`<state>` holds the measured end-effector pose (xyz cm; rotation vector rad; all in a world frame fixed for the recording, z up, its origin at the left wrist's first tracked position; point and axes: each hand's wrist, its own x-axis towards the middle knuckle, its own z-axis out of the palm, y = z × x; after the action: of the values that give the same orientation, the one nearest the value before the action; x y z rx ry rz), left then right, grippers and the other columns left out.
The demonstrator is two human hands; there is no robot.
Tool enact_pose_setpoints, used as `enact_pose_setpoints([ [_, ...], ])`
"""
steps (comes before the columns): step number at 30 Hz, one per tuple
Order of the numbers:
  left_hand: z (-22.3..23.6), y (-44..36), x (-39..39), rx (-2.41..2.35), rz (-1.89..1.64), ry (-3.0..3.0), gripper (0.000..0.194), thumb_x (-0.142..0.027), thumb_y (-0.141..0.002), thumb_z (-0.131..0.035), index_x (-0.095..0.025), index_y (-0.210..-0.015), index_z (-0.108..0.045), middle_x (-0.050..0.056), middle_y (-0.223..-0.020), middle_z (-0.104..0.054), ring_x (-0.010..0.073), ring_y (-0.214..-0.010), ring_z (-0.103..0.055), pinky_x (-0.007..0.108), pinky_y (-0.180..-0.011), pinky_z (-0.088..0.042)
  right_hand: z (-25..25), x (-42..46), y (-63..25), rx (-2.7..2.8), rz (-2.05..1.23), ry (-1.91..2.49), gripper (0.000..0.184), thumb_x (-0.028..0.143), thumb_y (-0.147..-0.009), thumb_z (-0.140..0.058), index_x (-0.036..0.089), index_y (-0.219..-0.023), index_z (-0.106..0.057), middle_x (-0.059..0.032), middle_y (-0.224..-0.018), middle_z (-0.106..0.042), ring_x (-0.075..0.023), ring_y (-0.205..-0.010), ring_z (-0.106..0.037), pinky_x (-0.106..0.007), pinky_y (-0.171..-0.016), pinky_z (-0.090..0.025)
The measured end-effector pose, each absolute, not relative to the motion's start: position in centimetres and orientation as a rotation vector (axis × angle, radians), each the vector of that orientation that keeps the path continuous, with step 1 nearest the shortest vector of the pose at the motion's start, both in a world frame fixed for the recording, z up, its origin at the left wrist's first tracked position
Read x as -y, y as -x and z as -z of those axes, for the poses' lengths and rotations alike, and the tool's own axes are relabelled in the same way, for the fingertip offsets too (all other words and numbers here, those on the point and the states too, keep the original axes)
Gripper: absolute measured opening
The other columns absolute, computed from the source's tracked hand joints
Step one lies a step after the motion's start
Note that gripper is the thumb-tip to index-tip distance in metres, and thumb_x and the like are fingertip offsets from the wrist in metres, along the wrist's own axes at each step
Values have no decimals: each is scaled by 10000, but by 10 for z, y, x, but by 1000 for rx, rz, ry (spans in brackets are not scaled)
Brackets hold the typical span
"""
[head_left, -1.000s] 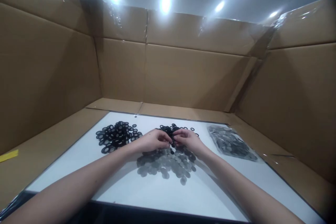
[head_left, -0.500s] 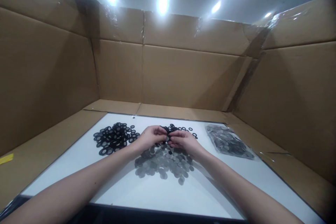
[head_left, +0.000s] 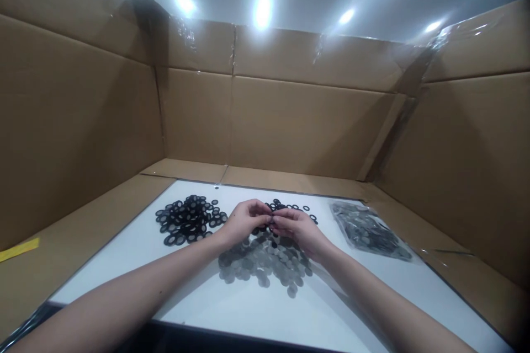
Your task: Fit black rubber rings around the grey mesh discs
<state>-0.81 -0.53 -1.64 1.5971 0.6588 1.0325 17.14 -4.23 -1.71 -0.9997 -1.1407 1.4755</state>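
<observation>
My left hand [head_left: 245, 220] and my right hand [head_left: 297, 228] meet at the fingertips above the middle of a white board [head_left: 256, 309]. Both are pinched together on a small dark ring-shaped piece, too small to name surely. Under them lies a heap of grey round discs [head_left: 265, 265]. Behind my fingers sits a small group of black rings [head_left: 292, 208]. A larger pile of black rings [head_left: 188, 219] lies to the left of my left hand.
A clear plastic bag of grey discs [head_left: 370, 231] lies at the right of the board. Tall cardboard walls [head_left: 306, 121] close in the left, back and right. A yellow strip [head_left: 19, 249] lies on the cardboard at far left.
Both hands stay pinched together over the grey discs, with only small finger movement. The camera view has shifted slightly.
</observation>
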Motion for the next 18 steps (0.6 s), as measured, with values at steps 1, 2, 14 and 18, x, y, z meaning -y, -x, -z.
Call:
enact_pose_setpoints([
  [1, 17, 8, 6, -655, -1030, -1581, 239, -276, -691, -678, -125, -858, -597, 47, -813, -622, 131, -733, -582, 248, -692, -462, 17, 42, -171, 1132, -1471, 995, 288, 273, -644, -761, 145, -880, -654, -59, -855, -675, -145, -752, -658, -295, -806, -526],
  [2, 17, 7, 6, -655, -1028, -1571, 238, -271, -690, -678, -123, -857, -594, 46, -809, -620, 128, -724, -580, 247, -688, -461, 17, 42, -171, 1127, -1468, 993, 294, 270, -636, -767, 145, -878, -655, -57, -847, -675, -143, -742, -658, -295, -802, -527],
  [14, 28, 0, 7, -705, -1106, -1546, 317, -332, -690, -689, -138, -916, -582, 64, -871, -643, 143, -784, -608, 264, -723, -469, 16, 44, -167, 1174, -1374, 1030, 279, 302, -652, -743, 153, -868, -649, -56, -817, -680, -166, -757, -650, -300, -760, -525],
  [18, 29, -2, 10, -673, -1072, -1367, 373, -307, -642, -740, -132, -928, -576, 74, -887, -651, 147, -778, -625, 269, -730, -474, 17, 44, -164, 1182, -1275, 1075, 327, 351, -643, -740, 159, -890, -645, -38, -759, -676, -153, -681, -636, -296, -711, -518],
])
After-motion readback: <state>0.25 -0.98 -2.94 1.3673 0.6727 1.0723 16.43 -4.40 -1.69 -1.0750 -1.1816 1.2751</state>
